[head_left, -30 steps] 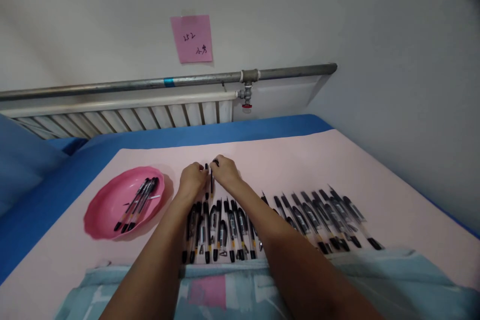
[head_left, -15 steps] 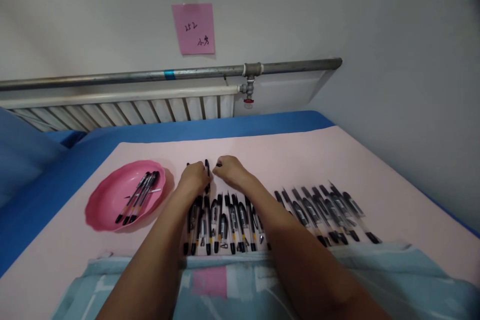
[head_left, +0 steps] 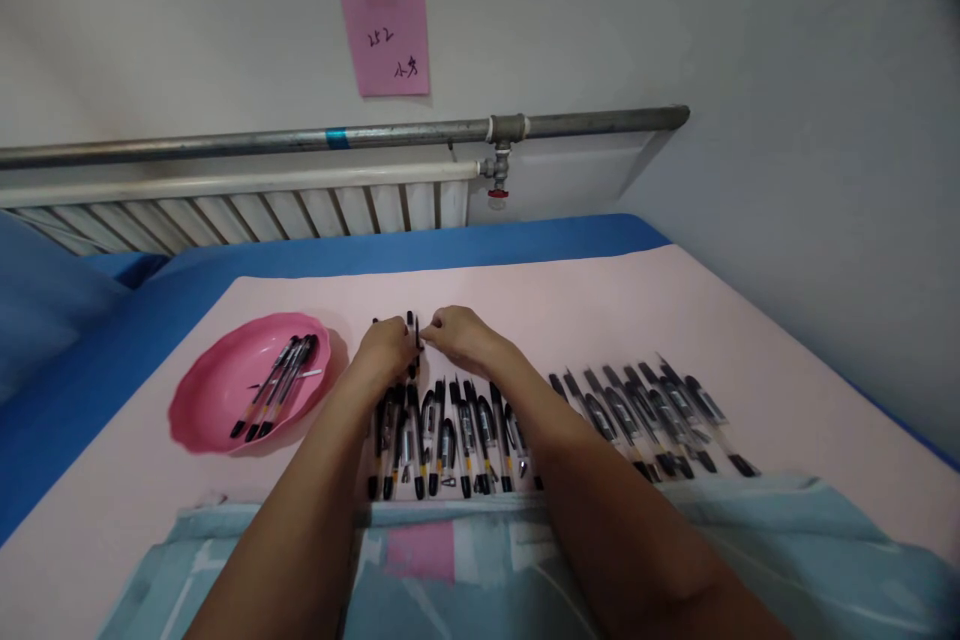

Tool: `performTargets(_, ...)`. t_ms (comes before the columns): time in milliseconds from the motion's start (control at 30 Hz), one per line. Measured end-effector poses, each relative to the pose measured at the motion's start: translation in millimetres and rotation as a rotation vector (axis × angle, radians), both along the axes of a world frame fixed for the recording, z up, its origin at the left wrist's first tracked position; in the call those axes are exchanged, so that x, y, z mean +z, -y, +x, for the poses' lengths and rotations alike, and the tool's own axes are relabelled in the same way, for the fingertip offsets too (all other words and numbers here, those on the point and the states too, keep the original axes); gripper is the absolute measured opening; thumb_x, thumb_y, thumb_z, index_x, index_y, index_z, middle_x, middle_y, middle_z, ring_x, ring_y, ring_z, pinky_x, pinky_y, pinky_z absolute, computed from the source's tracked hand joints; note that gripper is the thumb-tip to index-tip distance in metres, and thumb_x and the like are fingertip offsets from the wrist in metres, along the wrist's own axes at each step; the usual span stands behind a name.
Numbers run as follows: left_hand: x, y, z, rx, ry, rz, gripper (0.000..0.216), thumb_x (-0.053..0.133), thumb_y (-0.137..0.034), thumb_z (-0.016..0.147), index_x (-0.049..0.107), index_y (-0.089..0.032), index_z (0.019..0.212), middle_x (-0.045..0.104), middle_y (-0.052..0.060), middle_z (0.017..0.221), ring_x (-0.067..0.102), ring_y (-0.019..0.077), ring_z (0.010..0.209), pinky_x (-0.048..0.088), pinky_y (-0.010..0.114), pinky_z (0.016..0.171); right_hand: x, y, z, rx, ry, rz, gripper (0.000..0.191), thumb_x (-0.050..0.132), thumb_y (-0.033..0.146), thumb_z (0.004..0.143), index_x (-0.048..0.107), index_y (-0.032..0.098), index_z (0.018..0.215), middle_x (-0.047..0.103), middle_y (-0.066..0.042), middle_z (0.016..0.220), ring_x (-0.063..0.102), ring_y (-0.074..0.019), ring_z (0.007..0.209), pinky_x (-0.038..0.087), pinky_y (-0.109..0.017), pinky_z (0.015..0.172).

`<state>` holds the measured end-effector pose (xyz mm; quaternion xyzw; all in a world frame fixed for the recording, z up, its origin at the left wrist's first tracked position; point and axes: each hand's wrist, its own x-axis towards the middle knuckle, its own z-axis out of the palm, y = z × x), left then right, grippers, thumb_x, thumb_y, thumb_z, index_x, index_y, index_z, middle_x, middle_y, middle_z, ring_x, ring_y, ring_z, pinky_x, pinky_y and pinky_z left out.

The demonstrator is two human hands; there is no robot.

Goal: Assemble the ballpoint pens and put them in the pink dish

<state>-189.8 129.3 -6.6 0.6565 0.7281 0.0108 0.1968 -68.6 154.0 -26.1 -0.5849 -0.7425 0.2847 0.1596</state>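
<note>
White wall point(head_left: 570, 10) at the rear carries one pink note point(head_left: 386, 40), one metal pipe point(head_left: 247, 142) with one red-handled valve point(head_left: 498, 194), and one radiator point(head_left: 386, 205) beneath. We record one pink cover point(head_left: 570, 310) over a blue surface point(head_left: 420, 252). On it we count one pink bowl point(head_left: 214, 380) with what we read as three overlapping pens point(head_left: 279, 385) inside. Pens and pen parts lie towards the near edge in two groups, a middle group point(head_left: 466, 425) and a right-hand group point(head_left: 658, 410); overlap prevents an exact count. We find the left hand point(head_left: 386, 348) closed on one black-topped pen point(head_left: 410, 319), which sits at its fingertips, beyond the middle group. Right hand point(head_left: 461, 335) is bunched just beside that pen; we cannot tell whether it grips anything
</note>
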Motion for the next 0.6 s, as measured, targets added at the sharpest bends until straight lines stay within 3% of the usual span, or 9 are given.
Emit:
performTargets(233, -2.0, 0.2, -4.6, -0.002, 0.051, -0.023, 0.032, 0.045, -0.022, 0.074, 0.062, -0.011, 0.099, 0.068, 0.009, 0.062, 0.061, 0.0178, 0.050, 0.045, 0.025, 0.054, 1.0, -2.1, -1.3, -0.040, -0.005, 0.014, 0.026, 0.052, 0.021, 0.072, 0.062, 0.013, 0.095, 0.066, -0.008, 0.077, 0.055, -0.0143, 0.053, 0.038, -0.024, 0.050)
performTargets(400, -3.3, -1.0, -6.5, 0.002, 0.067, -0.037, 0.033, 0.047, -0.018, 0.071, 0.062, -0.012, 0.100, 0.068, 0.008, 0.062, 0.063, 0.0182, 0.054, 0.045, 0.025, 0.056, 5.1, -0.2, -2.5, 0.044, 0.049, 0.034, 0.019, 0.057, 0.012, 0.064, 0.067, 0.014, 0.080, 0.067, -0.008, 0.079, 0.059, -0.0191, 0.074, 0.039, -0.024, 0.061)
performTargets(600, -3.2, -1.2, -7.9, 0.012, 0.096, -0.058, 0.032, 0.047, -0.018, 0.072, 0.062, -0.013, 0.099, 0.068, 0.008, 0.062, 0.061, 0.0161, 0.049, 0.045, 0.024, 0.052, 5.5, 2.4, -2.6, 0.095, 0.043, 0.028, 0.020, 0.053, 0.012, 0.066, 0.067, 0.016, 0.081, 0.067, -0.007, 0.083, 0.059, -0.0171, 0.076, 0.038, -0.021, 0.061)
